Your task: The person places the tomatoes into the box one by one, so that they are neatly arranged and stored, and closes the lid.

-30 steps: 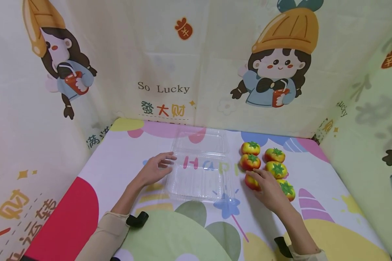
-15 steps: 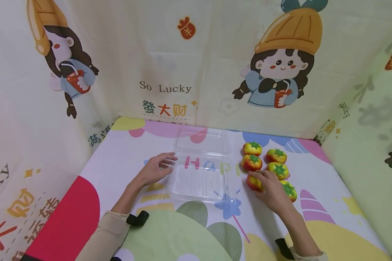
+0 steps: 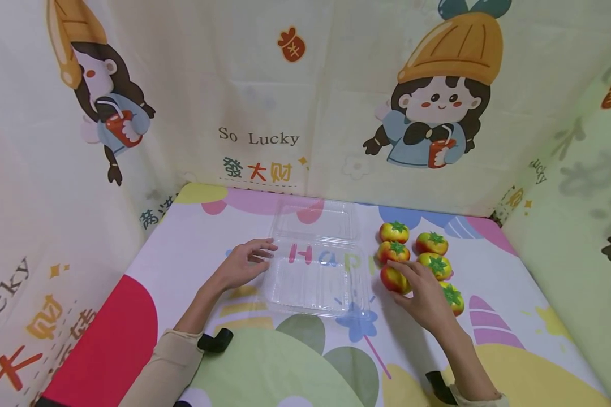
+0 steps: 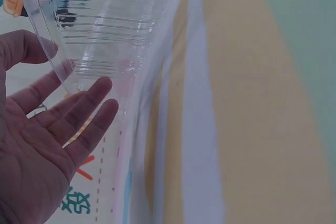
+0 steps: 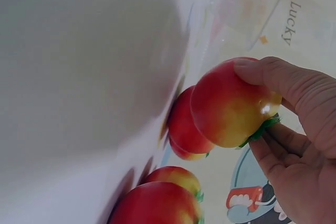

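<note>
My right hand (image 3: 424, 294) pinches a red-yellow toy persimmon (image 3: 393, 279) between thumb and fingers; in the right wrist view the thumb lies on the red side of this fruit (image 5: 231, 103), near its green leaf cap. Behind it stand two persimmons (image 3: 393, 252) in a row, and three more (image 3: 435, 265) form a column to the right. At the left edge of a clear plastic box (image 3: 308, 285) with its lid (image 3: 313, 221) laid back, my left hand (image 3: 244, 264) has its fingers spread and relaxed. The left wrist view shows those fingers beside the box wall (image 4: 105, 40).
A printed cloth covers the table (image 3: 183, 237), and patterned curtains (image 3: 331, 102) hang behind it and at both sides. Black pieces (image 3: 215, 341) are on both wrists.
The persimmon in my right hand has shifted slightly and turned, showing more of its red and yellow side. The left hand stays by the box.
</note>
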`<action>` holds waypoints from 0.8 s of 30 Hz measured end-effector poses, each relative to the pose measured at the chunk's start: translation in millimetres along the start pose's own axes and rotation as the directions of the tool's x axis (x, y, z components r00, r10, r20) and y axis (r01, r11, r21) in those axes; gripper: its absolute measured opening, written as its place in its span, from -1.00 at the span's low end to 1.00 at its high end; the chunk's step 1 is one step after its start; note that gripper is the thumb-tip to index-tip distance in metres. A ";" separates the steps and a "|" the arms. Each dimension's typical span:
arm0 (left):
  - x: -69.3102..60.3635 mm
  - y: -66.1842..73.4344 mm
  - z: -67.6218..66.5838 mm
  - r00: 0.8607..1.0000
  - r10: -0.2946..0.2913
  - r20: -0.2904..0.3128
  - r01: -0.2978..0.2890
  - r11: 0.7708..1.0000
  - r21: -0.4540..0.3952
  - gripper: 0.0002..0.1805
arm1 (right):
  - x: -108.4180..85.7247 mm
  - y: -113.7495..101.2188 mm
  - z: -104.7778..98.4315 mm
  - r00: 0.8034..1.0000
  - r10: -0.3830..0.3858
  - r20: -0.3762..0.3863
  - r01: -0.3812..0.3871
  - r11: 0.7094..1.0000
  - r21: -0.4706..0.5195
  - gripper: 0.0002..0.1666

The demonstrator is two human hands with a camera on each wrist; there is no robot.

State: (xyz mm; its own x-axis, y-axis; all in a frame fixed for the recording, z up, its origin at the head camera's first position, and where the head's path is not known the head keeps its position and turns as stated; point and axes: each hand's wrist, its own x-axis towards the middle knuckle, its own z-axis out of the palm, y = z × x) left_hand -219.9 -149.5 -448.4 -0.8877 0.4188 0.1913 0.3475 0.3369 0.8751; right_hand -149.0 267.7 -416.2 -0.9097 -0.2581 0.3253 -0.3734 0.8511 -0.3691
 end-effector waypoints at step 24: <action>0.1 2.8 2.0 1.000 0.011 -0.009 -0.011 1.000 -0.014 -0.54 | 20.6 -28.2 -4.9 0.992 0.000 -0.123 0.011 0.996 0.088 -0.15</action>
State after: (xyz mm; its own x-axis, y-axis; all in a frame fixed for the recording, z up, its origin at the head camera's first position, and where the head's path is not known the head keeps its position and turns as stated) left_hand -218.5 -146.8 -446.8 -0.8863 0.4152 0.2049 0.3533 0.3203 0.8790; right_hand -156.4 240.6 -394.8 -0.8807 -0.2000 0.4294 -0.3976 0.8048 -0.4406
